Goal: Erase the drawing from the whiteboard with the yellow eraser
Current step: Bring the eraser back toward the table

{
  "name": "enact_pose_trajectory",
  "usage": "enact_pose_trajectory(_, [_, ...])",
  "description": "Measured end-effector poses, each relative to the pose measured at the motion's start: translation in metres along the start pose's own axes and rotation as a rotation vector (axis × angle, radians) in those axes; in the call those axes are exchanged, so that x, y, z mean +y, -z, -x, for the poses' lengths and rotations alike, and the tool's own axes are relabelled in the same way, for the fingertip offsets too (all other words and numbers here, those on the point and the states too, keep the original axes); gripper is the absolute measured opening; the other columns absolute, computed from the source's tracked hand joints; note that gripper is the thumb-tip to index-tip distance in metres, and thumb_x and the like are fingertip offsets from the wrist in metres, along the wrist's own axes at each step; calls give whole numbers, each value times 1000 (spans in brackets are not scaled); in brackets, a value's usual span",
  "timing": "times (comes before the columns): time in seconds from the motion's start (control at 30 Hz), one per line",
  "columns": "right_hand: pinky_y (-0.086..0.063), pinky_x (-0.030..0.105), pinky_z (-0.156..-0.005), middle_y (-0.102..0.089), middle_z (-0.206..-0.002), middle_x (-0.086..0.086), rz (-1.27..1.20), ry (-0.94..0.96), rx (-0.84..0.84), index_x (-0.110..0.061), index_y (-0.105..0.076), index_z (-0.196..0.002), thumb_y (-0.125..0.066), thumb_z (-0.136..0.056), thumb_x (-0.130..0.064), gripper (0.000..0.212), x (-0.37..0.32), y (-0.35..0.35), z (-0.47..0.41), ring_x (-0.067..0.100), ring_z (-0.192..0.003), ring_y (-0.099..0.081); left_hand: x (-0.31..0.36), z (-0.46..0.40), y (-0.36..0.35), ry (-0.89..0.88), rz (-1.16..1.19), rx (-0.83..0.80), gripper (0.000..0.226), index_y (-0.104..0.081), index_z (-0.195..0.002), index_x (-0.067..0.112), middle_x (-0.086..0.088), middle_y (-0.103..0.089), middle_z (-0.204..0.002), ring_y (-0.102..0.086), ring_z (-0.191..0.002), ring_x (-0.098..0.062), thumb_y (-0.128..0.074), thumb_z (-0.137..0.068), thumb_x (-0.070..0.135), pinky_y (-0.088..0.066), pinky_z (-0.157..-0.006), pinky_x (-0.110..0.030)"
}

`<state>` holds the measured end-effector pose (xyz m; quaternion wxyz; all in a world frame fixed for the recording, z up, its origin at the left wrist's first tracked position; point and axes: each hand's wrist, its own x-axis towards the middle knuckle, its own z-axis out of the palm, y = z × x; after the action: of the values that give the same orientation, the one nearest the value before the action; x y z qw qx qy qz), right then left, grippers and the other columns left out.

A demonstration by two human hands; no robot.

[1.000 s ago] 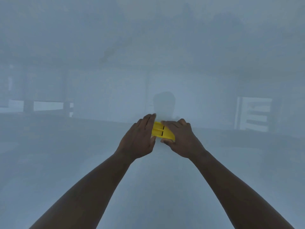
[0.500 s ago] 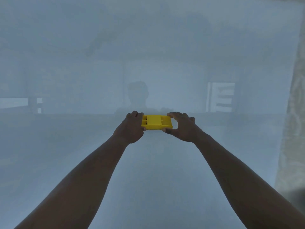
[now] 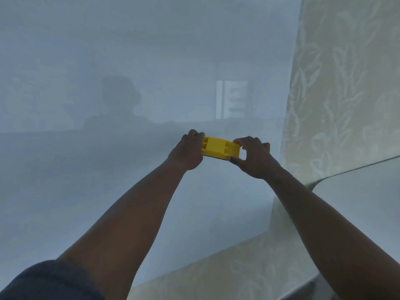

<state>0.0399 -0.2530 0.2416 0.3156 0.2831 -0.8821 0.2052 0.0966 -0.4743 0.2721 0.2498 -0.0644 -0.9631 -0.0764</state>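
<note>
The whiteboard [image 3: 108, 191] fills most of the view, glossy and pale blue-grey, with dim reflections of a room and a person. I see no drawing on the part that shows. The yellow eraser [image 3: 219, 147] is a flat rectangular block held level against the board near its right edge. My left hand [image 3: 187, 152] grips its left end. My right hand [image 3: 252, 158] pinches its right end between thumb and fingers. Both arms reach forward and up from the bottom of the view.
A wall with pale leaf-patterned wallpaper [image 3: 337, 83] borders the board on the right and below. A white surface with a dark curved edge [image 3: 357, 191] juts out at the right, close to my right forearm. A dark sleeve [image 3: 43, 280] shows bottom left.
Both hands carried the eraser to the right across the board toward its right edge. The eraser turned from tilted to level. The wallpapered wall came into view.
</note>
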Motion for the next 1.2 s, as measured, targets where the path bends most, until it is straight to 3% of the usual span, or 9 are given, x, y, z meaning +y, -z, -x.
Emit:
enact_pose_trajectory(0.4, [-26,42,-98,-58,-124,1,296,-478,-62,-22,-51,-132,-62,-86,-56,59,218,83,187,23,-117,-49,253,-67,-192,-367,248,-277,60,-37,-150,10,-14,-42,-151,-50,-132,-37,-58,-94,7,-46,-102,-47])
enact_pose_trajectory(0.63, [-25,38,-93,-59,-125,-2,387,-753,-132,-23,-52,-128,-61,-84,-60,58,270,109,318,21,-117,-49,375,-33,-285,-564,328,-491,59,-36,-152,10,-13,-42,-153,-47,-136,-35,-52,-95,3,-44,-109,-45])
enact_pose_trajectory(0.97, [-27,38,-91,-61,-115,-3,411,-967,-210,-22,-55,-120,-59,-82,-63,56,281,105,414,19,-110,-50,443,20,-355,-701,293,-705,60,-34,-153,13,-8,-35,-159,-45,-138,-36,-45,-96,-1,-41,-112,-47])
enact_pose_trajectory(1.2, [-28,40,-92,-60,-118,-1,399,-1017,-258,-20,-53,-122,-56,-83,-65,60,278,94,427,20,-113,-50,444,33,-369,-755,220,-695,70,-22,-159,14,-4,-23,-167,-39,-145,-30,-38,-94,-7,-34,-117,-46])
